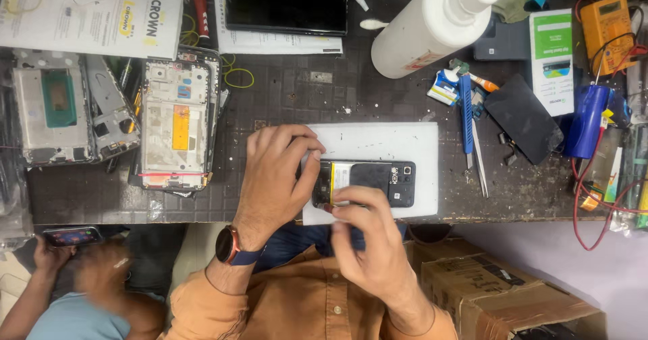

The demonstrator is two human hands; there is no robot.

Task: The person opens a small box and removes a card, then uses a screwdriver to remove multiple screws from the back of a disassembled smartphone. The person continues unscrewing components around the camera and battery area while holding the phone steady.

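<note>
- On the bench (283, 90), near its front edge, lies a white mat (385, 141); an opened phone (368, 181) rests on it, back cover off, showing a yellow-labelled battery and dark inner shields.
- Left hand (277, 178), with a watch on its wrist, grips the phone's left end, fingers curled over the edge and hiding that end.
- Right hand (368, 245) pinches the phone's near edge with its fingertips; what they press on is covered and cannot be made out.
- Left of the hands sit several bare phone frames (172, 124), overlapping, their lower parts partly hidden.
- A white bottle (432, 23) lies tilted at the top, its tip cut off by the picture's edge.
- Tweezers (480, 164) and a blue tool (466, 114) lie right of the mat.
- A cardboard box (499, 289) under the bench is closed, its contents unseen.
- Another person's hand (47, 252) holds a lit phone at the lower left, blurred.
</note>
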